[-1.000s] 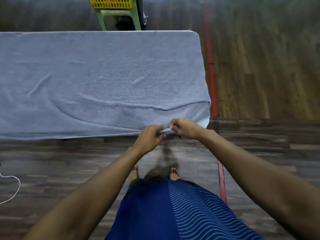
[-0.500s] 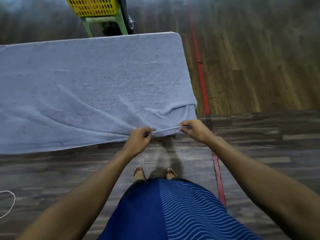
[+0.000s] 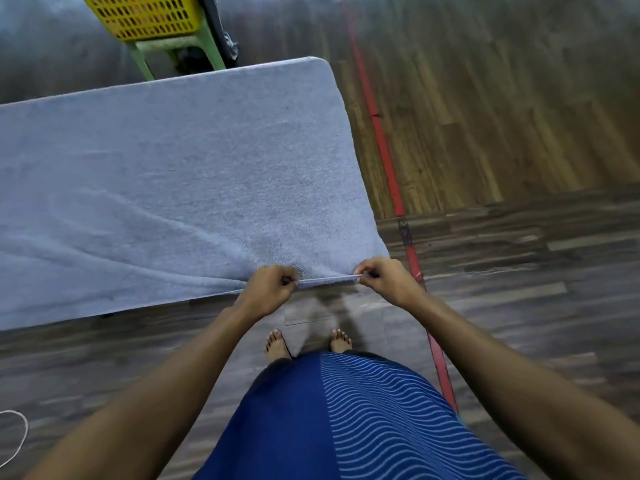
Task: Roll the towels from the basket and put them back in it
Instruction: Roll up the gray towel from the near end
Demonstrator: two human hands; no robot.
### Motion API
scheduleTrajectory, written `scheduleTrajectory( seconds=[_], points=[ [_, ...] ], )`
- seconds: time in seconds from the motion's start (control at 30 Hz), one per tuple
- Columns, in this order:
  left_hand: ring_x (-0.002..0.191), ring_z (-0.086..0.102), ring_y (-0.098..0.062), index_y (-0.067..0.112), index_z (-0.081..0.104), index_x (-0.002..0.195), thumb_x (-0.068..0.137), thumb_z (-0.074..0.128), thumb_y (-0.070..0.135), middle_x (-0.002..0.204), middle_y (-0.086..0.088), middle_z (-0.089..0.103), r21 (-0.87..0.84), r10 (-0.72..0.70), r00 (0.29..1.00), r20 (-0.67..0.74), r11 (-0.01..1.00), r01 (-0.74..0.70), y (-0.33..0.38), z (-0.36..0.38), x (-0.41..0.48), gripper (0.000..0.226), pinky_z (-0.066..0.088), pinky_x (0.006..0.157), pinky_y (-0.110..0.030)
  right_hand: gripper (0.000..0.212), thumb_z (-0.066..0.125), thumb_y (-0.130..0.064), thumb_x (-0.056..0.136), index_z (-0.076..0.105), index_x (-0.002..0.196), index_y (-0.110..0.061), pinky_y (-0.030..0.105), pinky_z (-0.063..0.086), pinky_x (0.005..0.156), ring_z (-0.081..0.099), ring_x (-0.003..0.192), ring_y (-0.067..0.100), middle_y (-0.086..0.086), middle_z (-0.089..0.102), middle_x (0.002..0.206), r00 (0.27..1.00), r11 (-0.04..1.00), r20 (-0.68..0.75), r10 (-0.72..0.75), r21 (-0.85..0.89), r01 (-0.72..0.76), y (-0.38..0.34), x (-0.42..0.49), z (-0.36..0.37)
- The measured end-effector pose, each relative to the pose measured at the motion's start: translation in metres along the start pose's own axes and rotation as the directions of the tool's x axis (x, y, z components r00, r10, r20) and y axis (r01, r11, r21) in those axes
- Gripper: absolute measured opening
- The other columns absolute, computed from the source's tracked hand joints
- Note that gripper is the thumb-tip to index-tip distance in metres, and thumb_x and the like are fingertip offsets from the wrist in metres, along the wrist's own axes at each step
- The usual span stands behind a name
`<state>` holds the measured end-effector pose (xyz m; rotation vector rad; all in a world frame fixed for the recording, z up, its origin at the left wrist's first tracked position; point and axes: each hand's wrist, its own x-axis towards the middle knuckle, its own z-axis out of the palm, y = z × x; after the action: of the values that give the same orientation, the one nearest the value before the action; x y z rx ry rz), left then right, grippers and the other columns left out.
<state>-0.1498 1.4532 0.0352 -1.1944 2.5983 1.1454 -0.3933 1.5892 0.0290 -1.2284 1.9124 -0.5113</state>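
Left hand [image 3: 272, 289] and right hand [image 3: 382, 280] have spread wider along the towel [image 3: 173, 174] near edge.
Each grip pinches the hem; pre-roll step, next probably roll tight.

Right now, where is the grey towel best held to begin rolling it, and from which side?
I would take its near hem by the right corner, coming from the person's side. The towel lies spread flat, this edge facing the person; the left hand and right hand pinch it there.

indoor room, perhaps a home, wood-plank floor [image 3: 485, 133], yellow laundry basket [image 3: 145, 15] on green stool [image 3: 207, 53]
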Motion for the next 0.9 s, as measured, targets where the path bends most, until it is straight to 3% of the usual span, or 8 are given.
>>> scheduleTrajectory(
  seconds=[0.07, 0.2, 0.33, 0.57, 0.73, 0.9],
  points=[
    [0.076, 0.066, -0.008, 0.020, 0.073, 0.084, 0.087, 0.064, 0.015, 0.080, 0.006, 0.072, -0.015, 0.012, 1.000, -0.009, 1.000, -0.013, 0.001, 0.000, -0.003, 0.011, 0.055, 0.074, -0.033, 0.007, 0.069, -0.016, 0.086, 0.075, 0.091, -0.016, 0.035, 0.052, 0.076, 0.066, 0.079, 0.015, 0.001, 0.071, 0.084, 1.000, 1.000, -0.020, -0.006, 0.006, 0.006, -0.001, -0.002, 0.002],
    [0.086, 0.066, -0.005, 0.016, 0.074, 0.103, 0.091, 0.062, 0.020, 0.099, 0.006, 0.073, -0.065, 0.001, 0.996, -0.088, 0.998, -0.007, 0.002, -0.003, -0.006, 0.017, 0.054, 0.080, -0.024, 0.009, 0.068, -0.021, 0.087, 0.074, 0.093, -0.020, 0.017, 0.044, 0.073, 0.061, 0.081, 0.004, -0.005, 0.069, 0.091, 0.998, 1.000, -0.064, -0.019, -0.017, 0.018, -0.005, -0.002, 0.000],
    [0.089, 0.068, -0.008, 0.017, 0.073, 0.104, 0.092, 0.061, 0.021, 0.099, 0.003, 0.074, -0.091, -0.032, 0.990, -0.139, 0.996, 0.020, -0.005, -0.008, -0.008, 0.018, 0.057, 0.083, -0.037, 0.011, 0.063, -0.019, 0.090, 0.072, 0.095, -0.024, 0.019, 0.047, 0.073, 0.062, 0.081, -0.003, -0.011, 0.069, 0.087, 0.998, 1.000, -0.055, 0.012, 0.026, -0.011, -0.016, 0.004, -0.001],
    [0.086, 0.066, -0.010, 0.021, 0.073, 0.097, 0.092, 0.058, 0.023, 0.092, 0.005, 0.073, -0.151, -0.142, 0.965, -0.220, 0.982, 0.110, -0.034, -0.034, -0.029, 0.016, 0.057, 0.078, -0.039, 0.015, 0.061, -0.014, 0.091, 0.073, 0.094, -0.022, 0.020, 0.049, 0.078, 0.066, 0.087, 0.005, -0.008, 0.072, 0.092, 0.998, 0.998, 0.016, -0.054, -0.014, 0.055, -0.071, 0.036, 0.020],
    [0.080, 0.065, -0.007, 0.024, 0.071, 0.091, 0.090, 0.056, 0.022, 0.086, 0.009, 0.071, -0.218, -0.250, 0.906, -0.342, 0.959, 0.182, -0.089, -0.072, -0.067, 0.015, 0.056, 0.074, -0.037, 0.015, 0.060, -0.010, 0.091, 0.073, 0.095, -0.015, 0.021, 0.048, 0.080, 0.064, 0.085, 0.010, -0.004, 0.072, 0.094, 0.977, 0.978, 0.128, -0.169, -0.102, 0.183, -0.148, 0.078, 0.059],
    [0.080, 0.066, -0.009, 0.026, 0.071, 0.093, 0.088, 0.057, 0.025, 0.086, 0.007, 0.072, -0.280, -0.404, 0.782, -0.475, 0.912, 0.301, -0.171, -0.120, -0.134, 0.015, 0.056, 0.074, -0.035, 0.016, 0.060, -0.009, 0.089, 0.073, 0.094, -0.016, 0.029, 0.050, 0.083, 0.068, 0.088, 0.019, 0.005, 0.074, 0.093, 0.929, 0.940, 0.269, -0.256, -0.157, 0.304, -0.248, 0.113, 0.133]
  ],
)
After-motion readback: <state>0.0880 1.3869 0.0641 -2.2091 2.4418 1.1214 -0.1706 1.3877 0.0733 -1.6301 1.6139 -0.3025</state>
